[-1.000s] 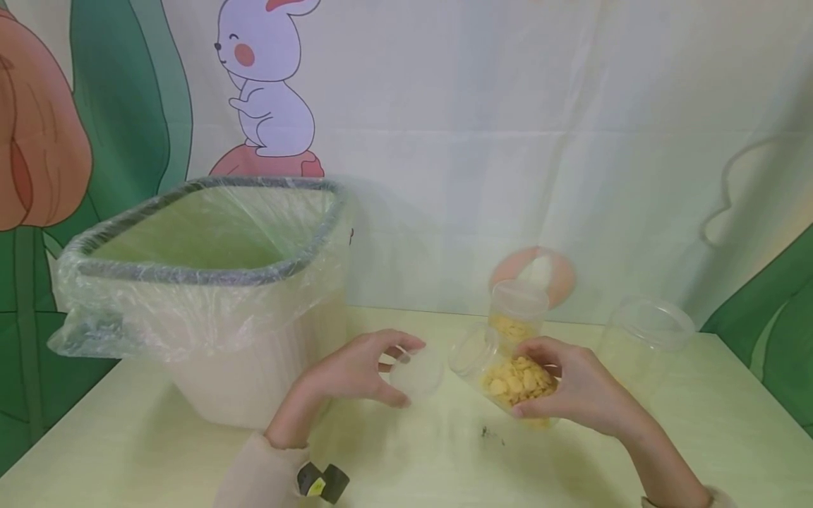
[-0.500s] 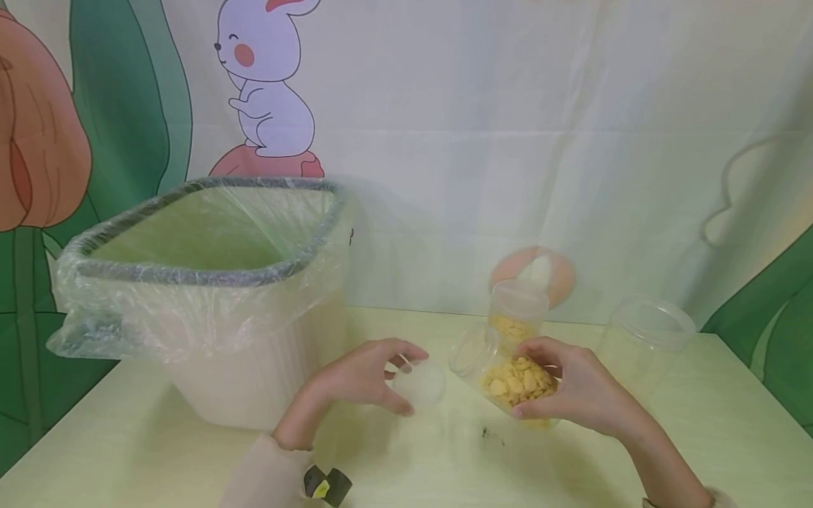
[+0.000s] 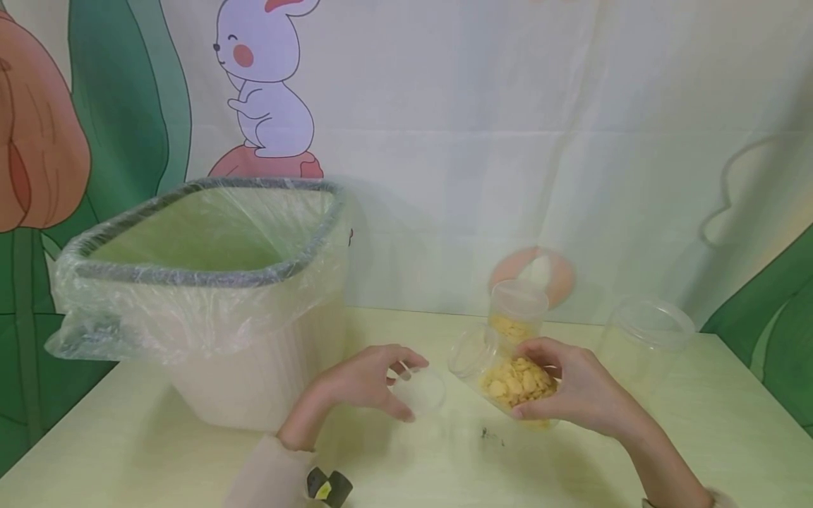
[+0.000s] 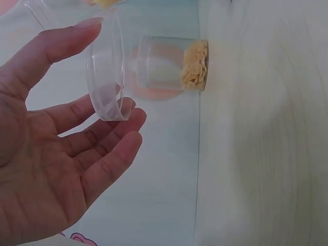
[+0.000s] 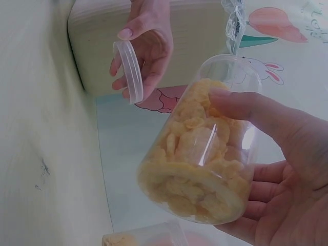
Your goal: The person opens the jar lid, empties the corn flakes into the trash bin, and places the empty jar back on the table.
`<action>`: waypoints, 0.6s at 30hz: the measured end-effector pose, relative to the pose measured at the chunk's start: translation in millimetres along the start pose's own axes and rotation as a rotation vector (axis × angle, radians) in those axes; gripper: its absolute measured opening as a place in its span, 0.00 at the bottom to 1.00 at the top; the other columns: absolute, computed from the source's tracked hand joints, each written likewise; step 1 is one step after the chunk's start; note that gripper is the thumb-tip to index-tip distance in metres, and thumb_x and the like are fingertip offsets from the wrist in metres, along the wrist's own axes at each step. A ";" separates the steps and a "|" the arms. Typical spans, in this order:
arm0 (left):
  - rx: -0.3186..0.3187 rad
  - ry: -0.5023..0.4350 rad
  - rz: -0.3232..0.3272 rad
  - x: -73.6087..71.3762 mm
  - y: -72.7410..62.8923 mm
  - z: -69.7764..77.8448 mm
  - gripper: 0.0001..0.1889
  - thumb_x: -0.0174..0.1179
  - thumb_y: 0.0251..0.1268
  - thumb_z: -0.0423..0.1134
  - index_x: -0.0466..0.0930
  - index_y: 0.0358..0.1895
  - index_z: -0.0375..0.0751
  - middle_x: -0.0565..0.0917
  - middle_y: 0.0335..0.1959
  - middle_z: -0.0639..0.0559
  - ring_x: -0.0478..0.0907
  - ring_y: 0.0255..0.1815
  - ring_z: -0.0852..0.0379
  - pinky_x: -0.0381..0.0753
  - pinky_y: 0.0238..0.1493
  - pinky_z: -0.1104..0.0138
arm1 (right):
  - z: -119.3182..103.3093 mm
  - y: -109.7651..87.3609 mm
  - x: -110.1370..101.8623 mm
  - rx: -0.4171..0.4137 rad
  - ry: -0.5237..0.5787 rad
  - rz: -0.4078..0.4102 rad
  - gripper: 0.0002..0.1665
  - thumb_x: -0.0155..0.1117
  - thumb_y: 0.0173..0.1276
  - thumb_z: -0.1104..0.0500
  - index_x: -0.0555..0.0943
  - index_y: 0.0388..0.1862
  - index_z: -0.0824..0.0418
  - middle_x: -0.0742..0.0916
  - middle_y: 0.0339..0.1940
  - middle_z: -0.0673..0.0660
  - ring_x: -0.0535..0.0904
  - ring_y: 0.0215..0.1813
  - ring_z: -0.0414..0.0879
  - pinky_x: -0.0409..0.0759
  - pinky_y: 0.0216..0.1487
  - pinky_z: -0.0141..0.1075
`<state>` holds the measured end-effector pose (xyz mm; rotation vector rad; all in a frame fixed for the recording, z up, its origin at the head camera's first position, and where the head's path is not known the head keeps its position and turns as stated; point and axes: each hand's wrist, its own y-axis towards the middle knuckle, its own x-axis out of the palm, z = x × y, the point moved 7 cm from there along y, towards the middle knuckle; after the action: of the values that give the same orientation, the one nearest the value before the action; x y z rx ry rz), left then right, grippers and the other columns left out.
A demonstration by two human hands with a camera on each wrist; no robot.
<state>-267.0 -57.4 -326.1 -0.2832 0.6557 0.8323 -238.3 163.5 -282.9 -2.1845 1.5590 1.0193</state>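
Note:
My left hand pinches a clear round plastic lid by its edge, thumb on one side and fingers on the other. In my right hand is a clear plastic jar of yellow cornflakes. Thumb and fingers wrap its side, and it tilts with its uncovered mouth to the left, facing the lid. A gap separates lid and jar. Behind the held jar, a second clear jar stands upright, with cornflakes in its lower part.
A large bin lined with a clear plastic bag stands on the table at left, its grey rim above the left hand. At right is a bigger clear jar. Small dark marks show on the pale tabletop. A printed curtain hangs behind.
My left hand and the lid have come down a little, toward me and slightly right. The right hand and its jar of cornflakes have stayed in place.

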 end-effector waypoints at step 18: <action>-0.033 0.065 -0.024 5.5 2.7 -8.5 0.33 0.72 0.39 0.35 0.72 0.55 0.35 0.76 0.52 0.44 0.72 0.49 0.48 0.74 0.50 0.61 | -1.5 0.2 0.9 -0.005 0.005 -0.004 0.39 0.78 0.40 0.54 0.74 0.51 0.68 0.80 0.50 0.61 0.76 0.51 0.56 0.75 0.51 0.50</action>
<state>-269.9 -56.4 -336.1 -0.3486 0.6988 0.8136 -237.7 161.9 -282.4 -2.1945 1.5553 1.0176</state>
